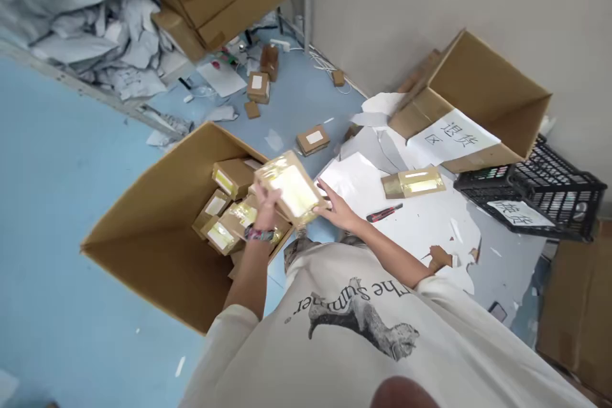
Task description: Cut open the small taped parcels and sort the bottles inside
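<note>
Between my two hands is a small taped cardboard box with a large white label, held over the rim of a big open carton. My left hand grips its left side, thumb across the top. At its right corner, the fingers of my right hand hold the edge, with the underside of the box hidden. Several similar boxes, one of them a labelled box, lie jumbled inside the carton. To the right, another taped box and a red-and-black utility knife rest on white sheeting.
An open carton with a handwritten paper sign stands at the right by the wall. Next to it is a black plastic crate. Small boxes, such as a labelled box, lie on the blue floor. Grey mailing bags pile up at upper left.
</note>
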Tool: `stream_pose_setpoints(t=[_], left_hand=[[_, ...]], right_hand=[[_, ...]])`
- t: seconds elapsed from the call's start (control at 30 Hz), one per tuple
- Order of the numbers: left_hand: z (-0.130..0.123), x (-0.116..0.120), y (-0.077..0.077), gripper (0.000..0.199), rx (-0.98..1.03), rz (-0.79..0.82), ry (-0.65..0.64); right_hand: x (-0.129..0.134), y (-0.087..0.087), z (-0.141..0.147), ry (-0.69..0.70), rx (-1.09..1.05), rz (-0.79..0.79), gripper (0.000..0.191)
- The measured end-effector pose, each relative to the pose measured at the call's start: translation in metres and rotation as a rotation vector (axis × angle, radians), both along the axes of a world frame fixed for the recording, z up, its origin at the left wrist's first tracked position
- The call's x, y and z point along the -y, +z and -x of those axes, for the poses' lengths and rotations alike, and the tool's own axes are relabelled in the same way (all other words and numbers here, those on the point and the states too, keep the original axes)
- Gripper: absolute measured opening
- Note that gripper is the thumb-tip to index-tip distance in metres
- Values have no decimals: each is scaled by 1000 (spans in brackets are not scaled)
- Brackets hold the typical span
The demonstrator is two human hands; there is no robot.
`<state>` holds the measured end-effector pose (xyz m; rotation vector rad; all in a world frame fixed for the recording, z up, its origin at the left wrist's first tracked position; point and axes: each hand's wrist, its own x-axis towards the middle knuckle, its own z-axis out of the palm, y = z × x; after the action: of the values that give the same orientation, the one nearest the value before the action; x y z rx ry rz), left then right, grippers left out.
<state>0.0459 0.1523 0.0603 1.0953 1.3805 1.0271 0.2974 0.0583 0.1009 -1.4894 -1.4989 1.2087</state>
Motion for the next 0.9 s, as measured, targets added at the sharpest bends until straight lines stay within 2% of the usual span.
stream_pose_setpoints(t=[0.03, 0.1, 0.17, 0.2, 0.27, 0.37, 0.43, 0.5, 0.57, 0.63, 0.7, 0.77, 0.83, 0.9], left_hand=[[-47, -4, -1, 102, 106, 58, -114], [-135, -8, -5, 97, 250, 158, -250], [-207, -9, -12, 93, 337, 221, -333], [-236, -8, -17, 88, 366, 220, -367], [-276, -4, -27, 80, 365, 185, -417], [-295, 11, -46, 68, 143, 176, -474], [-287, 29, -60, 60, -62, 244, -529], [-267, 50, -73, 55, -148, 302, -615], [-237, 67, -82, 50, -157, 317, -677], [-196, 72, -88, 44, -154, 311, -648], [-144, 67, -92, 39, -140, 315, -509], [-85, 57, -95, 34, -117, 296, -274], [-24, 48, -100, 31, -113, 253, -34], [35, 44, -108, 33, -127, 218, 161]], right_hand=[[11, 0, -18, -69, 4, 3, 103], [31, -1, -60, -223, 43, 10, 108], [47, -3, -101, -340, 103, 4, 102], [52, -5, -120, -373, 136, -6, 96], [57, -10, -150, -402, 201, -5, 83], [58, -20, -174, -363, 311, 171, 82], [63, -24, -179, -310, 438, 361, 91], [73, -24, -180, -272, 612, 486, 92], [82, -21, -181, -267, 768, 478, 80], [77, -18, -179, -278, 852, 368, 62], [54, -20, -166, -208, 868, 237, 53], [17, -25, -135, -82, 829, 130, 53], [-22, -31, -88, 70, 763, 58, 54], [-56, -37, -28, 230, 693, 12, 52]])
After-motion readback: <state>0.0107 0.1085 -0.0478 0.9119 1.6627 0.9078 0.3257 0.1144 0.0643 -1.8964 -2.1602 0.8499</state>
